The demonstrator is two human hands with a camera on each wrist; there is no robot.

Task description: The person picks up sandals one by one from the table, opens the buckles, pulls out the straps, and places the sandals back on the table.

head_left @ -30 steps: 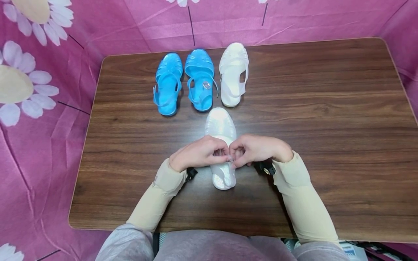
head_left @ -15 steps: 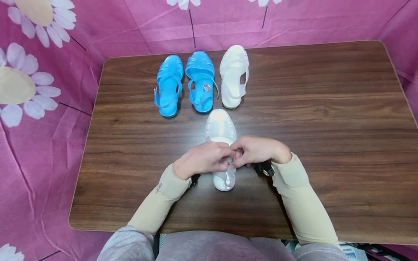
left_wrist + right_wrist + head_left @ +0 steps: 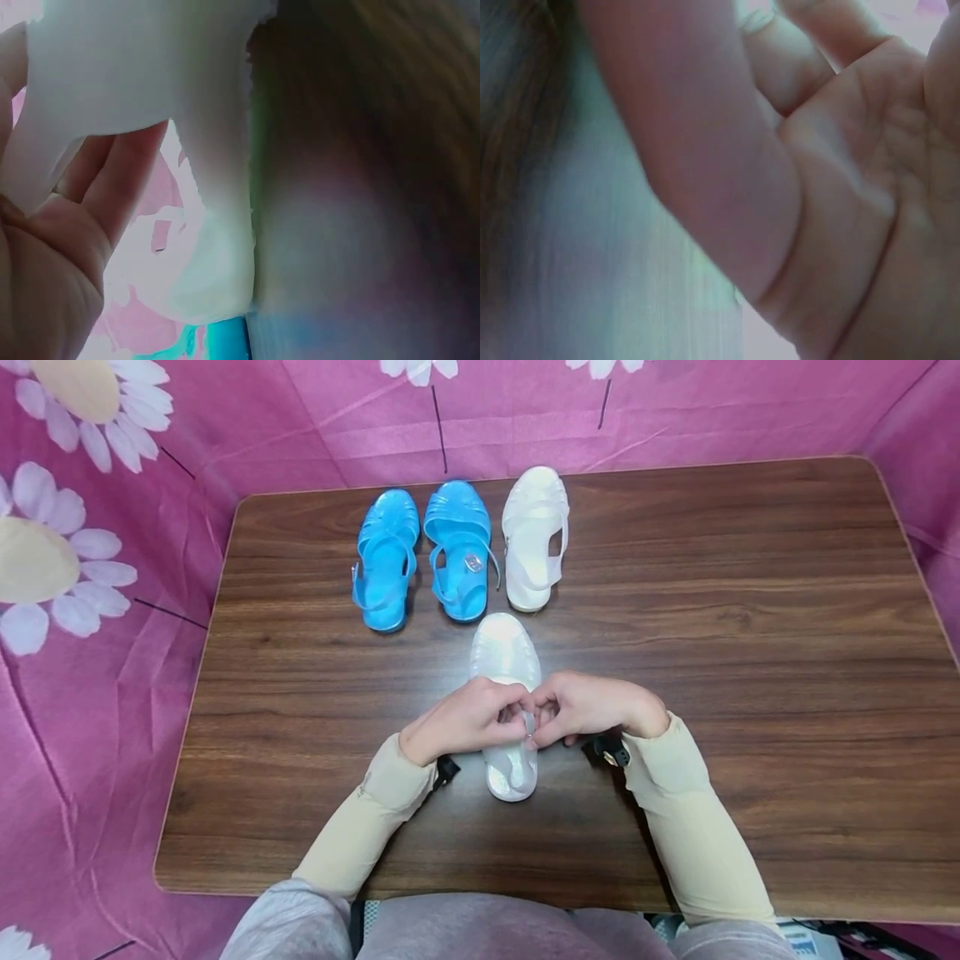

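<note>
A white translucent jelly sandal (image 3: 506, 647) lies on the table in front of the person, toe pointing away. Over its middle, the left hand (image 3: 471, 717) and right hand (image 3: 600, 706) meet, fingertips close together. Both pinch the sandal's ankle strap (image 3: 529, 724), whose small end shows between them. In the left wrist view, the left hand (image 3: 56, 277) is curled beside the sandal's pale side (image 3: 112, 67). The right wrist view is filled by the right hand (image 3: 802, 180) with bent fingers; its fingertips and the strap are hidden there.
Beyond the hands, a row of shoes stands near the table's back edge: one blue sandal (image 3: 387, 560), another blue sandal (image 3: 459, 552) with a round silver sticker, and a white sandal (image 3: 536, 539). Pink flowered cloth (image 3: 510, 427) hangs behind the wooden table (image 3: 750, 693).
The left hand dipped toward the person and came back up, its fingers shifting at the strap. The strap's end now shows upright between the fingertips. The right hand has barely moved.
</note>
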